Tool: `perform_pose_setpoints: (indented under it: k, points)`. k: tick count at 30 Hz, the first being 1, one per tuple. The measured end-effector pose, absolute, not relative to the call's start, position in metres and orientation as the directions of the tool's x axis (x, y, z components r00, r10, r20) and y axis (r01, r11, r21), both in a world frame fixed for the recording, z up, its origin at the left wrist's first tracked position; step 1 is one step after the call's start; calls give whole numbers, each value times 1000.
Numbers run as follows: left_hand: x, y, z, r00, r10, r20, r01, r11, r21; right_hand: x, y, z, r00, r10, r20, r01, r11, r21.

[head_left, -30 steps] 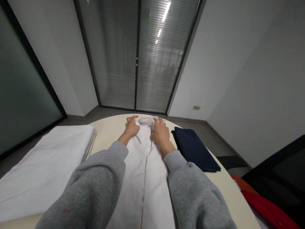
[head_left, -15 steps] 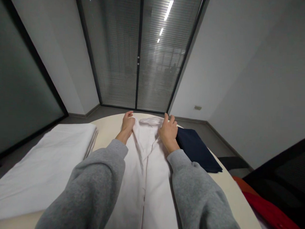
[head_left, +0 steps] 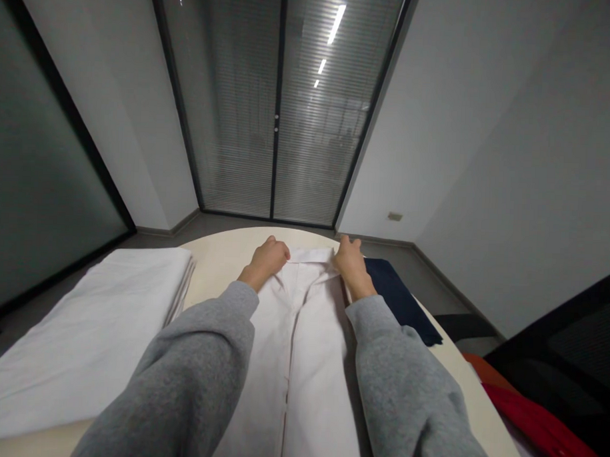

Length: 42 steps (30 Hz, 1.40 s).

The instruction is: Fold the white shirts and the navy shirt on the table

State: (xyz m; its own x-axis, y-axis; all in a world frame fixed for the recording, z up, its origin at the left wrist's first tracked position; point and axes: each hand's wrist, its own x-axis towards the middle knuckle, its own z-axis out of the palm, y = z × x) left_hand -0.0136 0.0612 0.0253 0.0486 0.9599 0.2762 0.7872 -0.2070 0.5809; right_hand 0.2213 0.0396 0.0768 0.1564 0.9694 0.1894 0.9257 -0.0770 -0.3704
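Note:
A pair of white trousers (head_left: 320,362) lies lengthwise on the table, the waistband (head_left: 311,255) at the far end and the legs side by side toward me. My left hand (head_left: 270,259) is closed on the left end of the waistband. At its right end, my right hand (head_left: 350,262) pinches the cloth, some fingers raised. Between the two hands the waistband is stretched fairly straight, with creases in the cloth just below it. The near ends of the legs run out of view.
Folded white cloth (head_left: 106,315) is stacked at the table's left. Folded navy cloth (head_left: 400,298) lies by the right edge of the pale round table (head_left: 224,246). Beyond that edge are a black chair (head_left: 571,338) and red cloth (head_left: 538,423).
Both hands have shifted right and slightly nearer. The waistband, earlier gaping and bunched, is now flatter and straighter between them.

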Motion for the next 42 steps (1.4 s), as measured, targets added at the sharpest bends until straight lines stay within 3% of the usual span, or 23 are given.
perform_pose_setpoints:
  k: [3, 7, 10, 14, 17, 19, 21, 24, 27, 30, 36, 39, 42]
  points:
    - [-13, 59, 27, 105, 967, 231, 835, -212, 509, 230, 43, 85, 159, 956, 245, 922, -56, -383]
    - [-13, 60, 26, 110, 962, 251, 801, -235, 550, 227, 48, 93, 121, 929, 351, 904, 43, -425]
    - [-12, 64, 23, 124, 947, 296, 748, -285, 599, 207, 49, 88, -50, 921, 385, 888, 218, -405]
    - [-11, 74, 23, 25, 926, 375, 628, -307, 715, 173, 41, 55, -319, 934, 160, 879, 354, -320]
    - [-9, 78, 22, -62, 926, 372, 524, -287, 802, 159, 33, 25, -394, 919, 9, 891, 384, -242]
    - [-6, 77, 19, 13, 934, 357, 463, -322, 826, 158, 32, 15, -404, 915, -7, 892, 393, -224]
    - [-2, 73, 13, 198, 912, 359, 481, -410, 775, 161, 33, 14, -408, 912, 26, 882, 402, -245]
    - [-1, 65, 5, 368, 872, 323, 656, -489, 575, 165, 35, 21, -400, 910, 106, 869, 414, -270]
    - [-5, 60, -1, 315, 919, 235, 780, -392, 487, 167, 34, 24, -364, 919, 152, 882, 393, -262]
    - [-9, 62, -3, 260, 950, 175, 800, -313, 512, 166, 33, 19, -372, 921, 114, 891, 389, -234]
    - [-21, 69, -1, 50, 949, 312, 769, -236, 594, 169, 35, 14, -396, 917, 56, 890, 398, -222]
    - [-24, 67, 0, 137, 949, 285, 865, -255, 432, 170, 37, 15, -371, 913, 171, 895, 401, -198]
    - [-20, 63, 2, 219, 974, 65, 939, -228, 258, 170, 37, 16, -407, 903, 137, 887, 426, -175]
